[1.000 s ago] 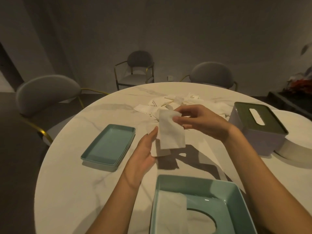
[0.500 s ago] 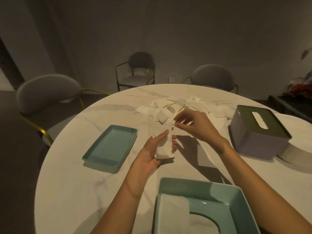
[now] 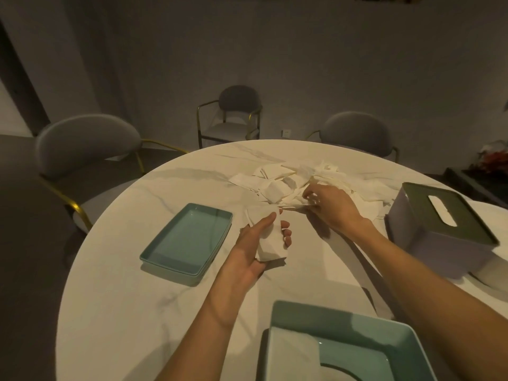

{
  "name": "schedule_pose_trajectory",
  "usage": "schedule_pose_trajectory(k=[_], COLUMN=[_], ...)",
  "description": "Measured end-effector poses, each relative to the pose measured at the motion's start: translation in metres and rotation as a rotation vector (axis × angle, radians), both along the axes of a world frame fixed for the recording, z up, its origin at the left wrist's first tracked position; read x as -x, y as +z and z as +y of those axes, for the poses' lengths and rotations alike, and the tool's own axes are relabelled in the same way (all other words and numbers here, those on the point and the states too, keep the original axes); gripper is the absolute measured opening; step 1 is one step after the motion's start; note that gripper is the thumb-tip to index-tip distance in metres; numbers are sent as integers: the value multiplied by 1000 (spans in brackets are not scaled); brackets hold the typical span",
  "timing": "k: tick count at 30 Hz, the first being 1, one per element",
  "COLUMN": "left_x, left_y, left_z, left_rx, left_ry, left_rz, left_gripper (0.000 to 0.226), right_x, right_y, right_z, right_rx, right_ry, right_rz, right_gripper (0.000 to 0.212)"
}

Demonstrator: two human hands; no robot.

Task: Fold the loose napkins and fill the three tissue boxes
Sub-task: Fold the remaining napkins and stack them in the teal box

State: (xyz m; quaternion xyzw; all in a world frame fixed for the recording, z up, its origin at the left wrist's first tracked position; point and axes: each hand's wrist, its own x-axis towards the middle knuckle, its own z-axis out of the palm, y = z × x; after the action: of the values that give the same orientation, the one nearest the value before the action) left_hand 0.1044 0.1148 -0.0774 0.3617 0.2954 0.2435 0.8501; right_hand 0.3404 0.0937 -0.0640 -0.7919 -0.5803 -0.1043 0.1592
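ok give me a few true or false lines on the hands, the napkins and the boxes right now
1. The left hand holds a folded napkin. True.
2. The right hand rests on the purple box. False: it is at the napkin pile, pinching a napkin there.
3. The purple box has its lid on, with a slot in the top. True.
4. The teal lid lies to the right of the purple box. False: it lies on the table left of the left hand.
5. The open teal box nearest the camera holds no napkins. False: a white napkin lies inside it.
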Motion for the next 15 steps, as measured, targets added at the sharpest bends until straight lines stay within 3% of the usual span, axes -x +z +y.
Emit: schedule_pose_trajectory(k=[9, 15], left_x=[2, 1], left_y=[1, 1], left_z=[1, 1], left_rx=[35, 108], left_ry=[5, 11], left_rz=[23, -48], left_gripper=[25, 31], right_x=[9, 30], right_y=[23, 59], right_z=[-20, -37], right_rx=[-402, -364], right_ry=[32, 182], right_rz=[440, 716], right_gripper=[28, 14])
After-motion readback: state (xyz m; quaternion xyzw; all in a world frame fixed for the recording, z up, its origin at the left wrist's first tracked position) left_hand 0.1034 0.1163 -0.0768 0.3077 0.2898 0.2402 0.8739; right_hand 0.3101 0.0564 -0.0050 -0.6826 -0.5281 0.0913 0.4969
